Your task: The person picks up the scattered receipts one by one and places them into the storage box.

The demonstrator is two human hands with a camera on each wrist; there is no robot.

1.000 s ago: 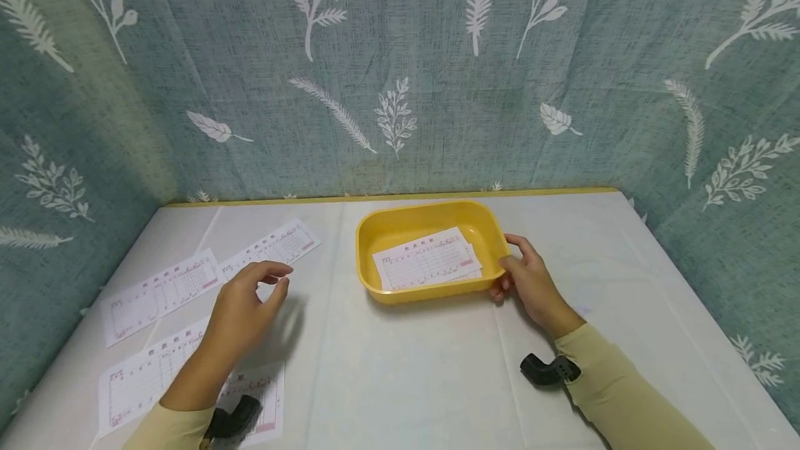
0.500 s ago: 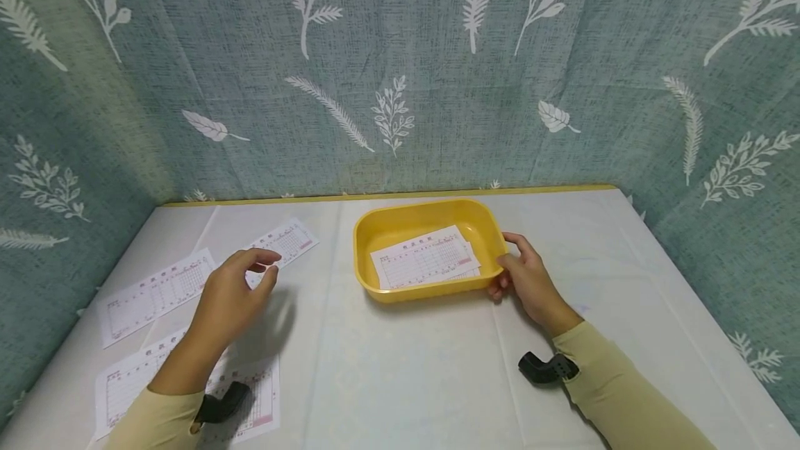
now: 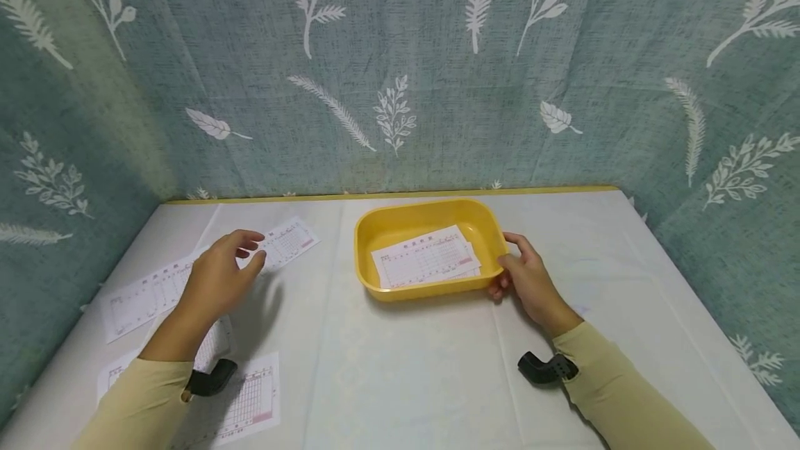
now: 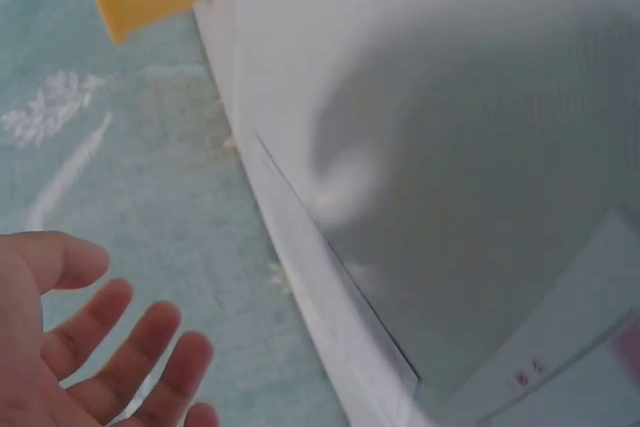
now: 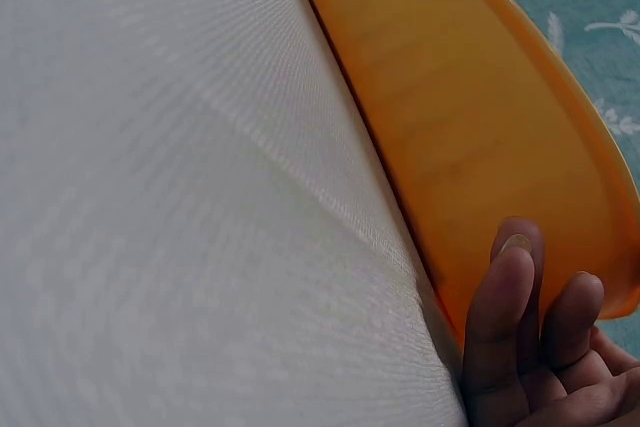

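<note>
Over the printed paper slips at the left hovers my left hand (image 3: 215, 276), its fingers loosely bent with nothing between them. In the left wrist view, the same hand (image 4: 110, 347) shows its fingers apart. Below it lie a far slip (image 3: 290, 243), a left slip (image 3: 140, 297) and a near slip (image 3: 253, 394); another slip is mostly hidden by the forearm. My right hand (image 3: 531, 283) holds the right corner of a yellow plastic tray (image 3: 431, 292), thumb on the rim and fingers against the outer wall. Inside the tray lies a printed slip (image 3: 421, 257) overlapping another.
A white cloth (image 3: 400, 380) covers the table. Behind it and at both sides hangs a blue-green curtain (image 3: 425, 130) with white leaf patterns. A yellow strip (image 3: 300, 197) runs along the table's back edge. Each forearm wears a black wrist device (image 3: 546, 369).
My left hand has moved left and slightly farther from me, across the slips. The right hand keeps its hold on the tray, which has stayed in place.
</note>
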